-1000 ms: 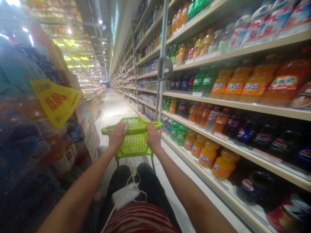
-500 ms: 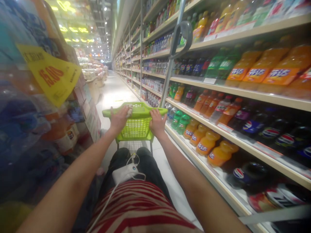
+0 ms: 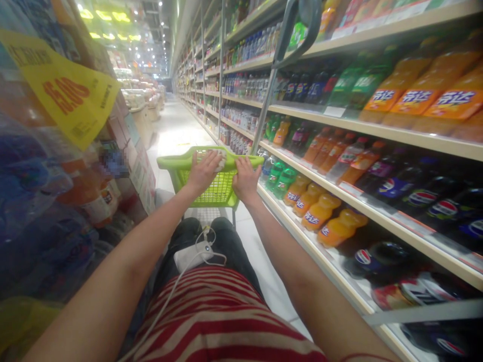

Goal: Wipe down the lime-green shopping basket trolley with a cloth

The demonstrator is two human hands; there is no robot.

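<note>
A: Which step is in hand, in your view?

B: I judge that it is the wiping of the handle of the green cart. This cart stands in the aisle, in front of the knees, beside the shelves with bottles.

A: And your hands?

B: My left hand lies palm down at the handle, with its fingers grasping a pale wad; cloth or paper, I cannot tell. My right hand grasps the handle near its right end. Both arms reach forward, and the left one slants inward.

A: What does the next move call for?

B: In my opinion, even pressure along the handle, with the right hand giving room to the wad.
</note>
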